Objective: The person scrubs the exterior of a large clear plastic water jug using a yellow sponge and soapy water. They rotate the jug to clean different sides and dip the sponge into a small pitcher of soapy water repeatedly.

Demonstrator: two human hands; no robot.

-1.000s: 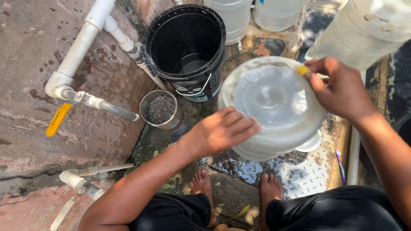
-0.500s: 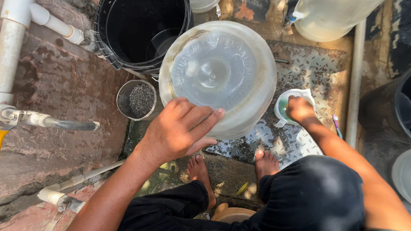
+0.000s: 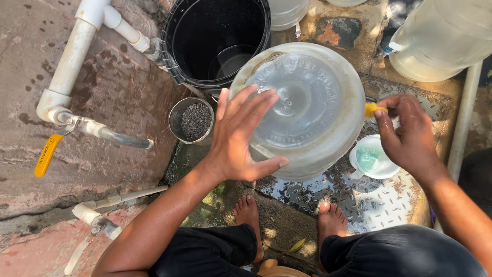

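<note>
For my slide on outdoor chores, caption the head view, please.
Left hand steadies an upturned clear water jug while right hand holds a yellow scrubber at its side.

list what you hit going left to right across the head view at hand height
yellow tap handle → metal spout → small tin of grit → left hand → big clear water jug → yellow scrubber → right hand

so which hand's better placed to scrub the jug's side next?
Right, probably. The right hand holds the yellow scrubber just beside the clear jug. The left hand is spread flat on the jug's upturned base, steadying it.
</note>
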